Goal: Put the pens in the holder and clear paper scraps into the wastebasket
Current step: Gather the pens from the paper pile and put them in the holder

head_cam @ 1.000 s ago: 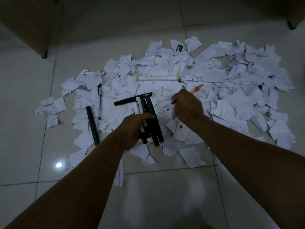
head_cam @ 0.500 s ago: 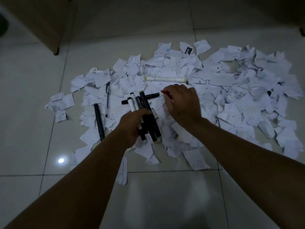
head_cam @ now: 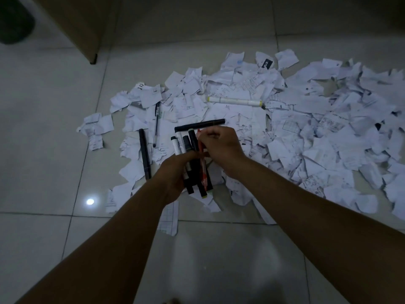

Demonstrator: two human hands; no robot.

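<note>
My left hand (head_cam: 175, 172) grips a bundle of several markers (head_cam: 188, 148), black and white, upright over the floor. A red pen (head_cam: 202, 170) lies against the bundle, and my right hand (head_cam: 219, 145) pinches its upper part beside my left hand. On the torn paper scraps (head_cam: 317, 132) lie a black marker (head_cam: 200, 125), a white marker with yellow-green caps (head_cam: 235, 100), a thin black pen (head_cam: 156, 123) and another black marker (head_cam: 145, 156). A dark round container (head_cam: 15, 20), perhaps the wastebasket, shows at the top left.
A tan piece of furniture with a dark foot (head_cam: 93, 60) stands at the upper left. Grey floor tiles (head_cam: 43, 119) surround the scraps. A light spot (head_cam: 90, 201) reflects on the tile at left.
My right hand picked the red pen off the scraps and carried it left to the bundle in my left hand. The view shifted, bringing the dark container into sight.
</note>
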